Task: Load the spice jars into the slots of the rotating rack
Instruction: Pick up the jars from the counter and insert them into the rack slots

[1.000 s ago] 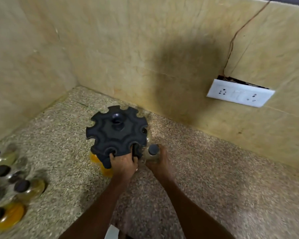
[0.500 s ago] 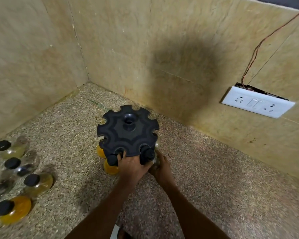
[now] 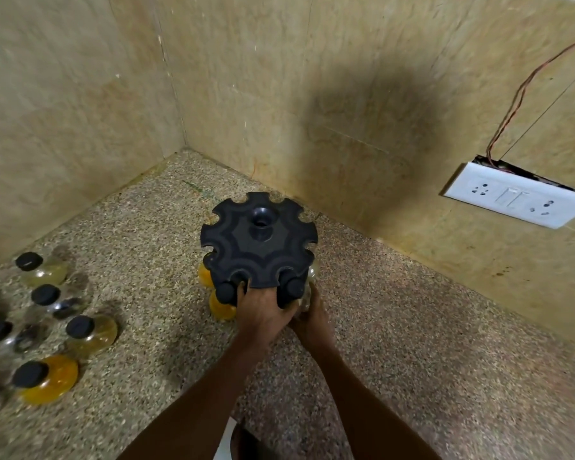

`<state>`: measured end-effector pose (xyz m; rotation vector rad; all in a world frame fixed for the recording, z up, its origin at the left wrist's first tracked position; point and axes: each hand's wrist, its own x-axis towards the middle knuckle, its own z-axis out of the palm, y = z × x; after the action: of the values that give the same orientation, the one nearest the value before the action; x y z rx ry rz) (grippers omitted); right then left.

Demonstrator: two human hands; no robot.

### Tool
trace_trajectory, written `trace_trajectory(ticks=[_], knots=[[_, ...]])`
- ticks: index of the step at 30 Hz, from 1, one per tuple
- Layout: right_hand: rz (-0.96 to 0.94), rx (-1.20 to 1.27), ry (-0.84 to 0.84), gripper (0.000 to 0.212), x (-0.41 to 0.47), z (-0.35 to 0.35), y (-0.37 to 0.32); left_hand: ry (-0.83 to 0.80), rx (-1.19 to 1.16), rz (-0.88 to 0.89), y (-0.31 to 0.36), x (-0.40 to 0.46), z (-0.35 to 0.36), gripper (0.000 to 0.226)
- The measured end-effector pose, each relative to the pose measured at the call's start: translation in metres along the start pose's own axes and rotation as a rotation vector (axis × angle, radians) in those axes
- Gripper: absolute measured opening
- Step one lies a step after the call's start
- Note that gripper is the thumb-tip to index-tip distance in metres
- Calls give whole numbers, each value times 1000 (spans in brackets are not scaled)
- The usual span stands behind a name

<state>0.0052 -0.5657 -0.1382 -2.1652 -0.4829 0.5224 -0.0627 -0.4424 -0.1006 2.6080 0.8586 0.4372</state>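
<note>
In the corner of a speckled stone table [image 3: 412, 327], a black rotating rack [image 3: 259, 242] stands close to the meeting of two beige marble walls [image 3: 80, 94], its scalloped top ringed with open slots around a raised central hub. A person leans over it with both bare hands at the near edge. The left hand [image 3: 263, 313] presses against the rack's front rim, its fingers [image 3: 241, 290] curled up onto the rim between two slots, closed on the rack itself. The right hand [image 3: 312, 322] sits just beside and partly behind it, cupped around a clear jar [image 3: 307, 287] with a black cap [image 3: 292, 288] lodged in the near-right slot; how firmly its fingers clasp the glass cannot be told, since the left hand covers them. A second black-capped jar with yellow contents [image 3: 221, 302] hangs in the near-left slot, touching the left hand's knuckles, and another patch of yellow shows under the rack's left side. Well apart, on the table's left, loose jars [image 3: 80, 330] with black caps wait in a cluster, some pale, some dark, one deep yellow [image 3: 47, 380]. On the right wall, a white switch plate [image 3: 518, 197] hangs askew with a thin wire [image 3: 525, 81] running up from behind it.
</note>
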Motion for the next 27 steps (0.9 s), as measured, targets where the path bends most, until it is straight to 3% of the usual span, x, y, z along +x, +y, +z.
trace_trajectory(ticks=[2, 6, 8, 11, 16, 21, 27], knots=[[138, 1, 26, 90, -7, 6, 8, 81, -7, 25, -4, -14, -5, 71], [185, -93, -57, 25, -31, 9, 15, 164, -16, -64, -9, -55, -19, 66], [147, -100, -106, 9, -48, 11, 16, 118, -18, -186, -14, -78, -24, 64], [10, -108, -227, 28, -70, 30, 10, 51, 18, -421, -41, -111, -41, 62], [-47, -36, -476, 13, -99, 85, -32, 131, 53, -726, -107, -178, -84, 70], [-125, -50, -592, 16, -115, 122, -73, 227, 36, -822, -151, -204, -114, 70], [-172, -98, -568, 8, -108, 183, -120, 297, -6, -881, -203, -200, -136, 71]])
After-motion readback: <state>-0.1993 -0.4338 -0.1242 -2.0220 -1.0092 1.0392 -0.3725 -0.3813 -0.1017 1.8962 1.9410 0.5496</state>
